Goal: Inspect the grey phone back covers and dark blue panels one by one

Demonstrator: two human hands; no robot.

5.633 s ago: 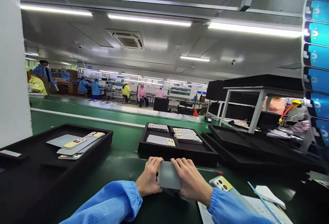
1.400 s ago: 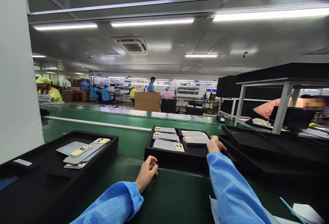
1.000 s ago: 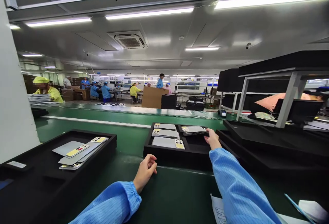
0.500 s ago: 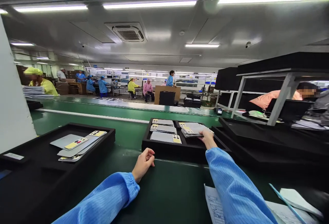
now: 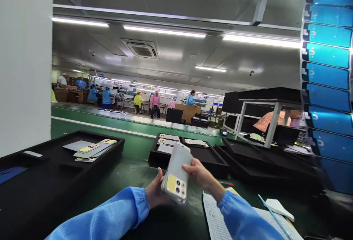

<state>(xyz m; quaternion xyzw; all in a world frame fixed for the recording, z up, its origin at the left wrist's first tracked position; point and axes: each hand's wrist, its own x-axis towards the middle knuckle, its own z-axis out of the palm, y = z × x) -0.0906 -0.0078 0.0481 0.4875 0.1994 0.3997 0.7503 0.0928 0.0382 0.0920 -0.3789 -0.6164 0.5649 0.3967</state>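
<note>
A stack of grey phone back covers [image 5: 178,164] with yellow camera ends is tilted over the green bench, camera end toward me. My right hand [image 5: 197,172] grips its right edge, thumb on the top cover. Beside the stack's lower left edge is my left hand [image 5: 156,191], open with its thumb raised; its other fingers are partly hidden by the stack, and I cannot tell whether they touch it. Behind the hands stands a divided black tray [image 5: 209,159]. More back covers [image 5: 195,143] lie at the rear of its right compartment, and several stacks lie in its left one.
A large black tray [image 5: 55,181] with loose covers [image 5: 95,150] stands at left. Black trays [image 5: 256,159] are stacked at right. Printed sheets [image 5: 219,214], a blue stick [image 5: 271,214] and a white object [image 5: 280,210] lie front right. A strip of blue films [image 5: 328,71] hangs at upper right.
My right hand has lifted a stack of back covers out of the tray's right compartment and brought it toward me. My left hand has opened and come next to it.
</note>
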